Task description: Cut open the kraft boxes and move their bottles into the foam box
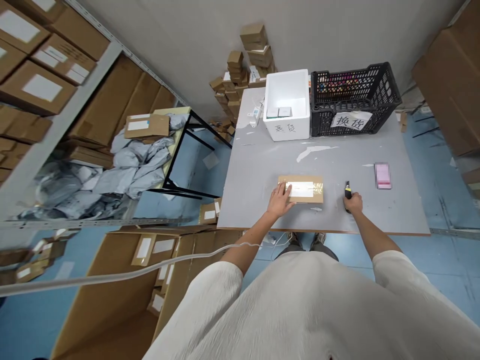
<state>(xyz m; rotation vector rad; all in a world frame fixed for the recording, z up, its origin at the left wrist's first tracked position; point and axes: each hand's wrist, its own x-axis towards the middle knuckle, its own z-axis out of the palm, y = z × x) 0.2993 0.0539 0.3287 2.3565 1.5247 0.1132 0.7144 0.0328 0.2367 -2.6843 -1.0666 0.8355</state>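
Cardboard box (317, 194) under my spread left hand (280, 200), right hand (353, 202) apparently curled round a cutter (348, 191)

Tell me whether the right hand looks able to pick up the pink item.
Probably yes: only bare tabletop separates the right hand from the pink item, though the black cutter it holds may need setting down.

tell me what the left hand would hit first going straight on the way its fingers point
The taped carton, which the left hand already touches. Beyond it lies bare tabletop, then probably the white box, though angle and height are hard to judge here.
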